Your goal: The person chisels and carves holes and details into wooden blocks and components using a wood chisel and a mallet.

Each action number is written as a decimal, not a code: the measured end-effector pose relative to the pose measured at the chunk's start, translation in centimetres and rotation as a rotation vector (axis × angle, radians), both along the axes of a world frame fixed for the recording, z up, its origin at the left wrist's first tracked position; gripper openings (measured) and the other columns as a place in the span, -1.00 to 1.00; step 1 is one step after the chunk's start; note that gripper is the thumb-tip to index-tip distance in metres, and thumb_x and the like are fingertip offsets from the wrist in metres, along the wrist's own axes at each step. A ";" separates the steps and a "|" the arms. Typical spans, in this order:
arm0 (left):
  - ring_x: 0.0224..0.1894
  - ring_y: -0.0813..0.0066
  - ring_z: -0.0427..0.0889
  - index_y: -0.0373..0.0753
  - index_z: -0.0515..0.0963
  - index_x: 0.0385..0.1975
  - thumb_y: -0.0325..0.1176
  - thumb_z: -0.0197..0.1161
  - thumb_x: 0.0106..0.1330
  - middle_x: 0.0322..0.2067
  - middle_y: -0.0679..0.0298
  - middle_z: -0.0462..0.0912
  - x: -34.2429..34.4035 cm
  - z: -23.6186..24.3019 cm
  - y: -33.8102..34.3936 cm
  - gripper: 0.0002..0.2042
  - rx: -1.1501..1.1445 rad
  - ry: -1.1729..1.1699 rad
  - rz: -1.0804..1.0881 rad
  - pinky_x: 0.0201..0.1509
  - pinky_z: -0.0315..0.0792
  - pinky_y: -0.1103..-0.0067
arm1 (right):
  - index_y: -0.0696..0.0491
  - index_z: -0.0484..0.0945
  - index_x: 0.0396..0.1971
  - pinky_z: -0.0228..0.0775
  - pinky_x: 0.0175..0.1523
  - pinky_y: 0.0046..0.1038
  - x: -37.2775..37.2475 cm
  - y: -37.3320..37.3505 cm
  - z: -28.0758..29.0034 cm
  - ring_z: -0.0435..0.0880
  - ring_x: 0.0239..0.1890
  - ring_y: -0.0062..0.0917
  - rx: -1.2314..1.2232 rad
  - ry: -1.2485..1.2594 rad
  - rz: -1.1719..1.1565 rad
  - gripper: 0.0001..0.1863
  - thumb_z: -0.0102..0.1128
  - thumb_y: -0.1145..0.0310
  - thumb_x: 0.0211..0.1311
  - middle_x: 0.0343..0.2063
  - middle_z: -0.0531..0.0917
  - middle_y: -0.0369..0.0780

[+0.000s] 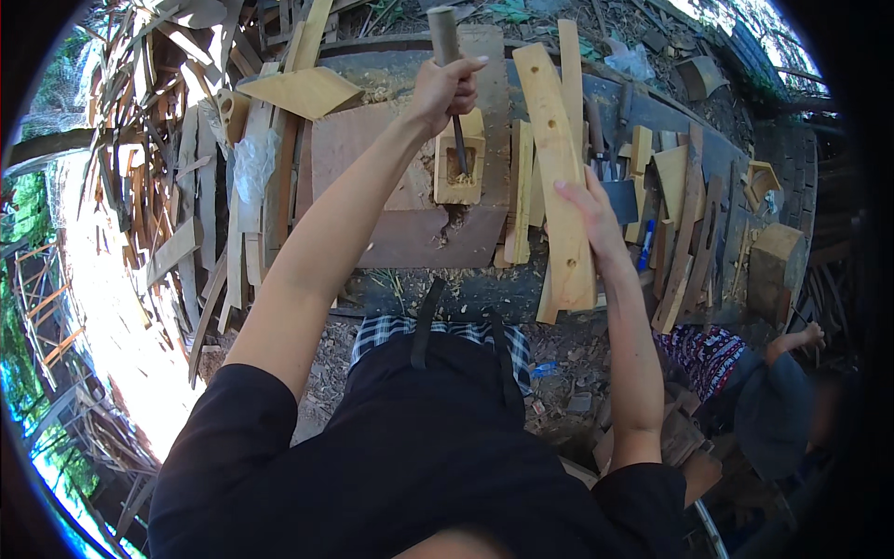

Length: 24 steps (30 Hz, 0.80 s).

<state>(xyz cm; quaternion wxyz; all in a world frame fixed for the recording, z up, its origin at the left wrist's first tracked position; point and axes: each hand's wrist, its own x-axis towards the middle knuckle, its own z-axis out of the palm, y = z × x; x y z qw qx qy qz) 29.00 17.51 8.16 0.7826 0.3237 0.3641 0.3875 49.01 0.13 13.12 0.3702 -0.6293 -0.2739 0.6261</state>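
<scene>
My left hand (447, 93) grips a long chisel (444, 33) by its wooden handle, held upright, its blade down in the rectangular hollow of a pale wooden block (470, 191) with shavings in it. The block rests on a brown plywood sheet (363, 224). My right hand (587, 210) is closed round a long pale board (549, 121) with three holes, just right of the block, with its thumb on top and the other fingers mostly hidden. Narrower strips (520, 168) lie beside and under the board.
Offcuts (149, 112), a plastic bag (251, 172) and an angled piece (289, 90) lie left and behind. Right on the dark bench (400, 293) are tools (622, 116), a blue object (647, 244), boards and a block (778, 256). Another person (764, 401) is at lower right.
</scene>
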 end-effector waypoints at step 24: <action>-0.81 0.69 0.08 -0.13 0.20 -0.66 -0.28 0.25 0.30 -0.79 0.46 0.16 -0.8 4.3 -4.7 -0.63 0.120 0.136 0.455 -0.73 0.01 0.65 | 0.10 0.34 0.07 0.43 -0.16 -0.59 -3.8 -5.9 -1.4 0.54 -0.21 -0.65 0.032 -0.106 -0.030 -0.55 0.18 0.28 0.24 -0.20 0.55 -0.26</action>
